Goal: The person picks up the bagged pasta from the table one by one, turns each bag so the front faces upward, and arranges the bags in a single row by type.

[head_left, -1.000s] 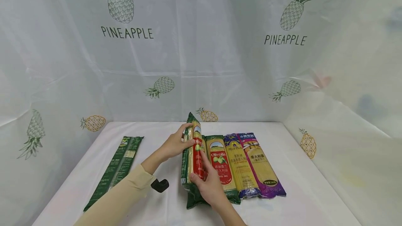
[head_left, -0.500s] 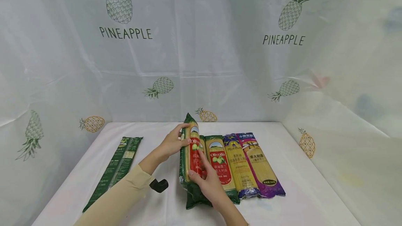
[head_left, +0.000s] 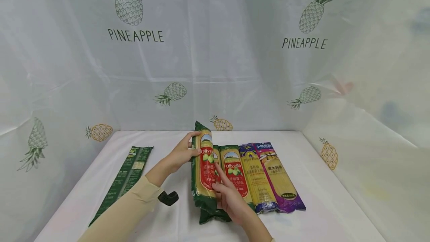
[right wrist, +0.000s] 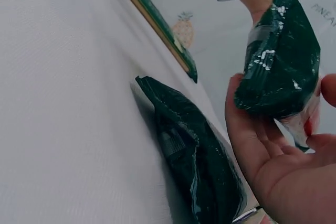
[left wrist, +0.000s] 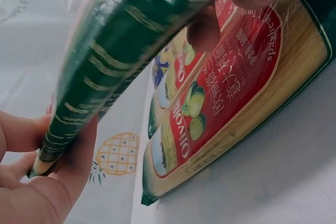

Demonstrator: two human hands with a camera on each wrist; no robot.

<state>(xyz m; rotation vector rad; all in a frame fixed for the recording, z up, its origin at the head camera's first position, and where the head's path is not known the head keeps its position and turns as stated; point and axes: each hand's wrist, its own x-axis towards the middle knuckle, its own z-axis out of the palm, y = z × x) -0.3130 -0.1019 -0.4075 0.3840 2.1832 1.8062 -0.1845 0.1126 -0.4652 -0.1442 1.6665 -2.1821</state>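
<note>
In the head view my left hand (head_left: 178, 155) grips the upper left side of a green-and-gold packet of spaghetti (head_left: 205, 167) with a red label. The packet is held tilted, its front facing the camera. My right hand (head_left: 231, 199) holds its lower right side; the right wrist view shows fingers (right wrist: 249, 135) beneath the green bottom end. Under the raised packet lies a second packet of the same kind (head_left: 215, 216), partly covered. Beside it lies a third matching packet (head_left: 235, 171), its lower part behind my right hand.
Right of these lie a yellow-and-blue spaghetti packet (head_left: 258, 178) and a purple-ended one (head_left: 282, 178), side by side. A green packet (head_left: 124, 180) lies back side up at the left of the white table (head_left: 174, 227). A pineapple-print curtain (head_left: 215, 55) hangs behind.
The held packet has turned so its red label faces the camera more, and has shifted slightly left. My right hand has moved down and a little right along its edge.
</note>
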